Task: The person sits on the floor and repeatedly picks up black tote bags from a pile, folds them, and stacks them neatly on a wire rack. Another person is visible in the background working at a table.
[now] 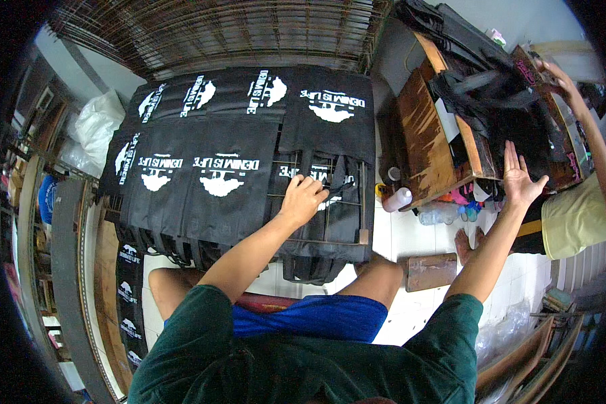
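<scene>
Black fabric bags [225, 145] with white prints lie in overlapping rows on a wire drying rack in front of me. At the rack's right side, my left hand [305, 200] rests with its fingers curled down over a printed bag and the thin metal bars [363, 202]. Whatever its fingertips hold is hidden beneath them. My right hand [518, 180] is stretched out to the right, palm up and fingers spread, with nothing in it. Just beyond it, a heap of black fabric pieces [518, 114], partly blurred, covers a wooden table [421, 111].
Another person's arm [589, 121] reaches in at the far right, beside a yellow garment [576, 219]. Stacked wire racks [229, 34] stand behind the bags. A bottle [398, 199] and a wooden stool [429, 272] are on the tiled floor. A plastic sack [99, 124] sits at left.
</scene>
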{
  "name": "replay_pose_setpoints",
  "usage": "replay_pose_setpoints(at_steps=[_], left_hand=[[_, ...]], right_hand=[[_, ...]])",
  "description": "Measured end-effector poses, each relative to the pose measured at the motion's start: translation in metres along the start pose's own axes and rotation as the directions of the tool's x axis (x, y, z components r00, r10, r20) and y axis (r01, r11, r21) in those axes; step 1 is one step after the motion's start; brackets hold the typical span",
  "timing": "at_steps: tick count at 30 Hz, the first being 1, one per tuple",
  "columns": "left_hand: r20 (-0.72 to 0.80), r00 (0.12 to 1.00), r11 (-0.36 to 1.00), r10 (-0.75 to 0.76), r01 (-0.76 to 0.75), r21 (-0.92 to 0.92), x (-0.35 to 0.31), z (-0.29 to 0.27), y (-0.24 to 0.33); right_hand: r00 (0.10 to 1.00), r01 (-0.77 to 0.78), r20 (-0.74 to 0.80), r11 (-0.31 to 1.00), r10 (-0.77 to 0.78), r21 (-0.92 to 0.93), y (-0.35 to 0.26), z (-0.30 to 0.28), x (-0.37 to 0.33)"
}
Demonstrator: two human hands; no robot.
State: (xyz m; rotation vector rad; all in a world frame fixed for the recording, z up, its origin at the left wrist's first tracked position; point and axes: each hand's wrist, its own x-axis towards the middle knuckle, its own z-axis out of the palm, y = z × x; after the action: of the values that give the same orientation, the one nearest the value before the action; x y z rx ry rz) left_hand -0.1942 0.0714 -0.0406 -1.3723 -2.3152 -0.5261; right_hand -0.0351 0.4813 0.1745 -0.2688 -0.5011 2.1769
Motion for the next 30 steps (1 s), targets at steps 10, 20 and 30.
replay_pose_setpoints(at_steps=[10,20,30], left_hand=[[-0.137,0.986,0.986,-0.099,0.078,-0.15,-0.005,-0.028,0.019],[0.408,0.754,-0.117,-0.515,0.409,-0.905,-0.052,-0.065,0.118],[0.733,0.665,-0.824,-0.144,0.329,-0.461,-0.086,-0.124,0.114]], right_hand=[[0.998,0.04,-0.016,0.852,-0.057,-0.522,0.001,-0.006,0.044],[0.862,0.422,0.478,0.287,0.166,-0.86,0.015,0.187,-0.109],[0.601,0.332,0.526,0.411,0.602,-0.849,0.131,0.211,-0.228]])
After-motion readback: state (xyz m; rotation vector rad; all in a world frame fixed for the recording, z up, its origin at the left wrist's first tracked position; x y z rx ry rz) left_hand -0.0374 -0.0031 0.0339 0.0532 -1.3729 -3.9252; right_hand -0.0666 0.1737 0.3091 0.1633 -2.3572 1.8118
